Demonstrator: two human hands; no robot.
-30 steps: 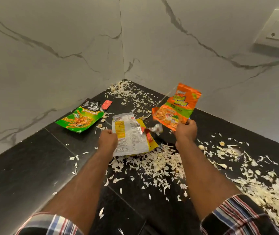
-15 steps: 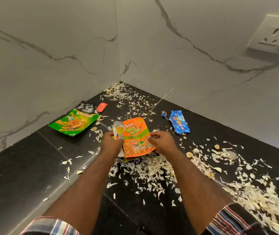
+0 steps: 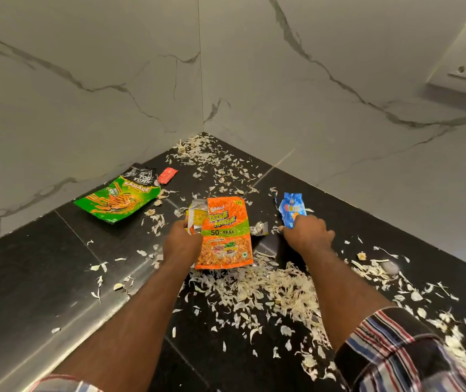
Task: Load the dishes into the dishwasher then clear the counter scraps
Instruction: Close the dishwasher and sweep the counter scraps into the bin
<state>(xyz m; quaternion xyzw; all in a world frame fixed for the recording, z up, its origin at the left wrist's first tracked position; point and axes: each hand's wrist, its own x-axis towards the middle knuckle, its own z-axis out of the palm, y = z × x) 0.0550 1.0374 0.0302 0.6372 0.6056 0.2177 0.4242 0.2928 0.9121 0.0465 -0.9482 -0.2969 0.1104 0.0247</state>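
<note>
Black counter (image 3: 42,278) w/ peel scraps (image 3: 268,287): your left hand (image 3: 182,244) clamps the orange packet (image 3: 226,236), right hand (image 3: 306,233) closing on the blue wrapper (image 3: 291,207) (grip unclear). Next, pinch it.

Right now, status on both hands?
Left hand clamps orange wrapper stack. Right hand on blue wrapper. Green wrapper, scraps remain.

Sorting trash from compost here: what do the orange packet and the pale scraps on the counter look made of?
Orange packet: glossy printed plastic film, likely foil-lined, judging by the silvery crinkled edge behind it. Pale scraps: thin, dry, curled flakes, probably vegetable peel or skins; the exact kind is unclear.
</note>
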